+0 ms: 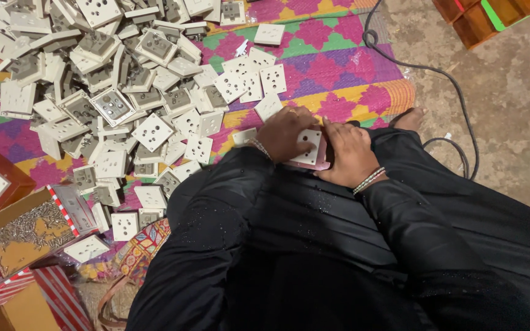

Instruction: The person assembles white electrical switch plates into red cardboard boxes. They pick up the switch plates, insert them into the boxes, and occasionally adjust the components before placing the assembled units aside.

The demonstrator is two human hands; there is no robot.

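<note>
Pressing a white socket plate [307,147] into a pink holder [321,161] on the lap, the left hand [284,133] and right hand [349,153] clamp it from both sides. This looks like seating; next calls for even pressure. Beyond, a socket pile [111,79] covers the mat [338,55].

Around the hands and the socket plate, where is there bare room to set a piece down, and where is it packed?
Bare mat lies between the pile of socket plates and the black cable; beyond the cable, bare concrete floor. Left of the left hand the plates crowd together. Both hands, right hand included, grip one socket plate.
</note>
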